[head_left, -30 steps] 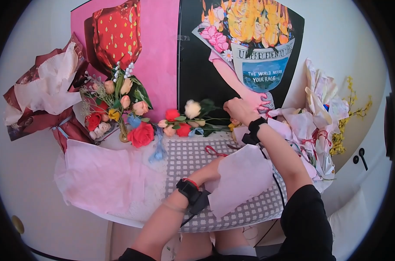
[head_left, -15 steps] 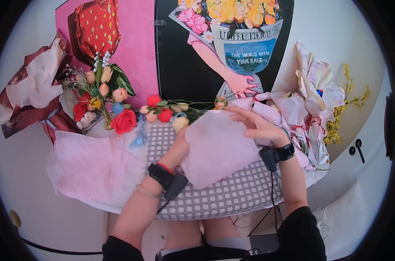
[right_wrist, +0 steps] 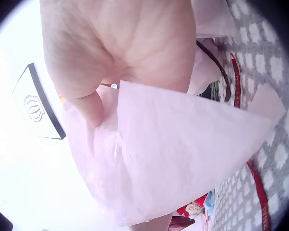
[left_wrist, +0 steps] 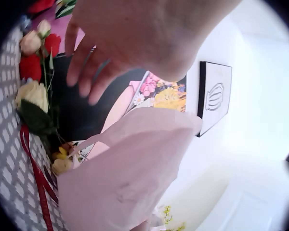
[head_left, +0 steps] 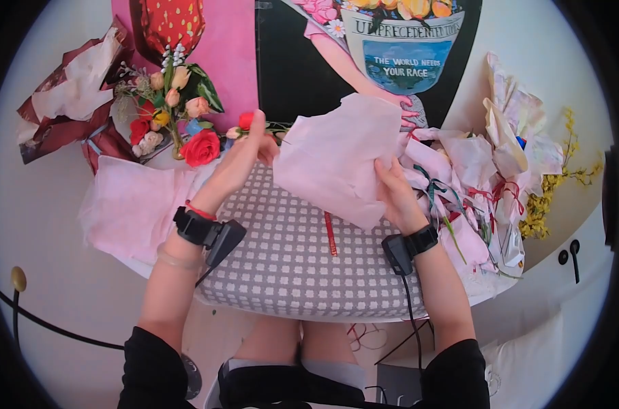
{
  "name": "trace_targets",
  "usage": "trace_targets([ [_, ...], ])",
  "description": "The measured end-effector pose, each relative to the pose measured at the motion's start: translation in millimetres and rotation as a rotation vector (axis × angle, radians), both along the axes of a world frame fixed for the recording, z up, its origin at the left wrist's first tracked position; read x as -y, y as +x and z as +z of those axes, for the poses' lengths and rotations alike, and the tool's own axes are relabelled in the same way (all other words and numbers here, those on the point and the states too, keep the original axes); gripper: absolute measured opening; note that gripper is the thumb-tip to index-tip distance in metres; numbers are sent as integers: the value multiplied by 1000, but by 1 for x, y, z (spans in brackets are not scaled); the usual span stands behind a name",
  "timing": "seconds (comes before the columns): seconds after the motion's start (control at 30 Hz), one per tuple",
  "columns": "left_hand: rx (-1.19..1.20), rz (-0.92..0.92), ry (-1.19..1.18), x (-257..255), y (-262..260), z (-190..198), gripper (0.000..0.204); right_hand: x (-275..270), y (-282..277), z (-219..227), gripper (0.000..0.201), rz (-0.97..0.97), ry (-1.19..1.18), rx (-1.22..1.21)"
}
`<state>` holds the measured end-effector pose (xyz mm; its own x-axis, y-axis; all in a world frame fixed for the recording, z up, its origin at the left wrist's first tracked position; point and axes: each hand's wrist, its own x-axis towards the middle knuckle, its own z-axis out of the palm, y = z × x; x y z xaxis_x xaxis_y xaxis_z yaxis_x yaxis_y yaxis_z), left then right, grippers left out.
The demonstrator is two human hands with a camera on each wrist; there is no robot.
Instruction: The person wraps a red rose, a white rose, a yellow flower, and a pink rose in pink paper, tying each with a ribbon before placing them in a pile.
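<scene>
A sheet of pale pink wrapping paper point(head_left: 340, 153) is held up over the grey-and-white checked cloth point(head_left: 282, 273). My right hand point(head_left: 398, 194) pinches its right edge, thumb on the near face, and the other fingers are hidden behind the sheet. In the right wrist view a corner of the paper point(right_wrist: 183, 149) folds forward below the palm. My left hand point(head_left: 238, 160) is beside the paper's left edge, its fingers loosely extended with nothing between them, as the left wrist view also shows. Under the sheet lies a printed red ribbon point(head_left: 330, 234).
More pink paper point(head_left: 132, 211) lies at the left. Behind it stand a vase of artificial flowers point(head_left: 176, 102) and a dark red wrapped bundle point(head_left: 71, 102). Pink-wrapped bouquets point(head_left: 487, 177) crowd the right side. In the left wrist view, loose roses point(left_wrist: 33, 96) line the cloth's back edge.
The right hand has come back from the far side of the table to the paper's right edge. The sheet has risen and turned upright. The left hand has moved off it leftward.
</scene>
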<state>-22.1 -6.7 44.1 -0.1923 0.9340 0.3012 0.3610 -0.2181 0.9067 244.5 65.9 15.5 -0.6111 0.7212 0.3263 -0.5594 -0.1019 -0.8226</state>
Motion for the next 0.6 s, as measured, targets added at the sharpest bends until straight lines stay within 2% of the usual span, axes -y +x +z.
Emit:
trace_targets([
  [0.07,65,-197,49,26,17,7,71,6,-4,2,48,17,18,-11],
  [0.1,13,-404,14,34,14,7,73,6,-3,1,48,-33,73,83],
  [0.13,10,-369,11,37,14,-1,73,5,-3,-2,48,-76,132,175],
  [0.17,98,-352,105,37,15,-13,71,5,-8,-6,45,-224,145,182],
  [0.2,181,-328,206,40,12,-21,69,9,-9,-4,42,-231,178,168],
  [0.23,176,-274,210,48,11,-16,69,18,-12,0,40,-253,136,125],
  [0.3,-342,-120,445,64,16,2,58,23,-13,5,42,-258,127,133],
  [0.33,-342,-94,441,70,21,5,58,21,-14,3,42,-232,129,137],
  [0.4,101,-439,82,80,34,4,53,19,-14,-1,44,-229,191,129],
  [0.53,201,-444,87,80,42,3,50,17,-15,-9,47,-151,251,245],
  [0.6,249,-296,-87,84,28,4,51,25,-20,-2,48,-94,219,202],
])
